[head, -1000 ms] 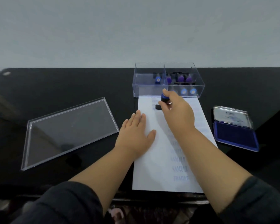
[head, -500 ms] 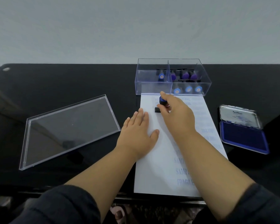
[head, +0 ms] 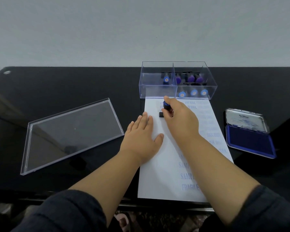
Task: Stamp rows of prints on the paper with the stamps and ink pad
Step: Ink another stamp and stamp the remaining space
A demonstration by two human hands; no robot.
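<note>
A white sheet of paper (head: 164, 174) lies on the black table, with faint blue prints down its middle and right side. My right hand (head: 179, 121) grips a stamp (head: 166, 108) by its blue knob; the stamp's black base sits on the upper left part of the paper. My left hand (head: 141, 139) lies flat with straight fingers on the paper's left edge. An open blue ink pad (head: 250, 141) with its metal lid raised sits to the right of the paper.
A clear plastic box (head: 157, 91) with several blue and purple stamps stands at the paper's far end. Its clear lid (head: 70, 136) lies flat on the table to the left. The table's front edge runs below the paper.
The stamp has shifted slightly toward me on the paper in my right hand. My left hand stays flat on the sheet. The head camera has moved a little.
</note>
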